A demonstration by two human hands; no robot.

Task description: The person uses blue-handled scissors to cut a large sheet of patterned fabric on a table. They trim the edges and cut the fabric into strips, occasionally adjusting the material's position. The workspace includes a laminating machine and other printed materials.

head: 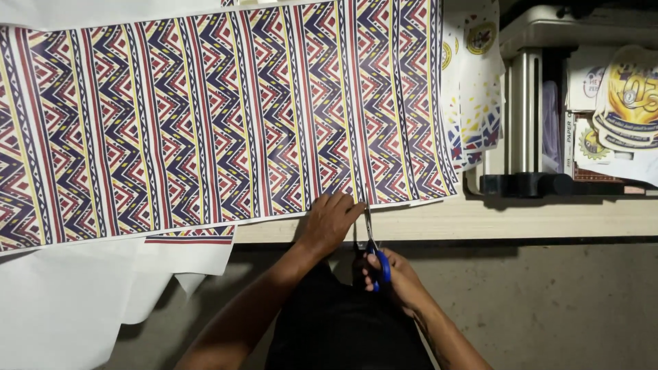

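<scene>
Item: zigzag-patterned printed sheet [219, 116], flat on worktable [514, 219]. My left hand [327, 223] pressed its lower edge, fingers spread. My right hand [391, 274] gripped blue-handled scissors [373, 250], blades entering that edge; I judged cutting along a stripe best.

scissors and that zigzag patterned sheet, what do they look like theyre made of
Scissors: blades look like bare metal, grey with a dull shine; handles seem blue plastic, smooth and evenly coloured. Patterned sheet: probably printed paper, matte, thin, lying flat with white unprinted margins and straight cut edges; a thin film cannot be ruled out.

Patterned sheet [205, 116] cropped left, top
</scene>
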